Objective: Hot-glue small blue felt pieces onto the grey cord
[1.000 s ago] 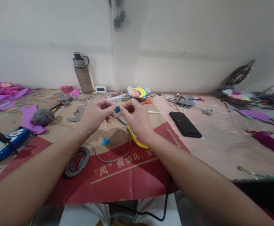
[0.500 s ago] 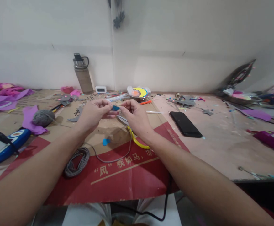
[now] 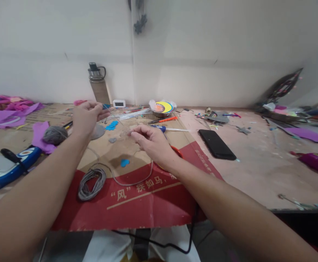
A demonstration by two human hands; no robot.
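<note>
My left hand (image 3: 86, 115) is raised at the left of the cardboard, its fingertips pinched on a small blue felt piece (image 3: 106, 106). Closer to the middle, my right hand (image 3: 152, 142) has thumb and forefinger together on a strand of grey yarn, which is thin and blurred near the fingertips. The yarn (image 3: 133, 186) curves from a loose coil (image 3: 92, 184) up to behind the right hand. A blue felt cutout (image 3: 124, 162) lies below the hands, and more blue cutouts (image 3: 111, 125) lie between them. Scissors with an orange handle (image 3: 177, 151) are partly covered by my right wrist.
A water bottle (image 3: 99, 85) and small white digital clock (image 3: 119, 103) stand by the wall. A bowl (image 3: 163, 113) sits at the back, a black phone (image 3: 217, 144) at right. At left are a grey yarn ball (image 3: 55, 135) and a blue tape dispenser (image 3: 13, 171).
My hands have drawn apart. The left moved left and up with the blue felt piece; the right shifted slightly down and left. Blue cutouts between them now show.
</note>
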